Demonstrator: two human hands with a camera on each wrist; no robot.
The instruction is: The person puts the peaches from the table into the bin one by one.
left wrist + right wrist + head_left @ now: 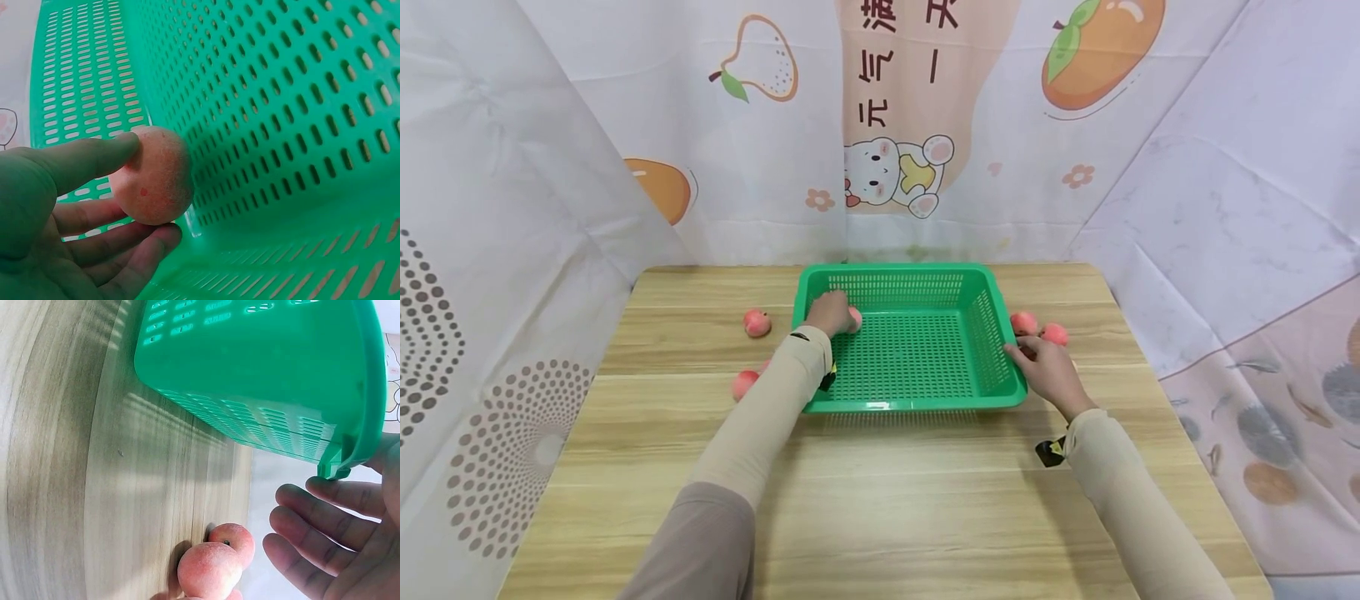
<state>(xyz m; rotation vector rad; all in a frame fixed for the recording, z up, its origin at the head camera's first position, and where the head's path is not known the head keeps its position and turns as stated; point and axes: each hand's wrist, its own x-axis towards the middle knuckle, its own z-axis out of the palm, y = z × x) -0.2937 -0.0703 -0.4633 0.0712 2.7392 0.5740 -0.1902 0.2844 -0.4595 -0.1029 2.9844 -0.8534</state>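
A green plastic basket (898, 358) with slotted walls stands on the wooden table. My left hand (830, 313) reaches over its left side and pinches a pinkish peach (155, 176) between thumb and fingers. In the left wrist view the peach is held close over the basket's slotted floor, near a corner. At the basket's right rim (369, 394), my right hand (1048, 371) pinches the edge, thumb on the inner side and forefinger beneath the lip. The other fingers (309, 540) of that hand extend outside the basket.
To the basket's right lie a peach (1023, 323) and another peach (1055, 334), close to the right hand. On the left are a peach (757, 322) and a second peach (745, 384), partly behind the left sleeve. A printed curtain (760, 225) hangs behind the table (880, 508).
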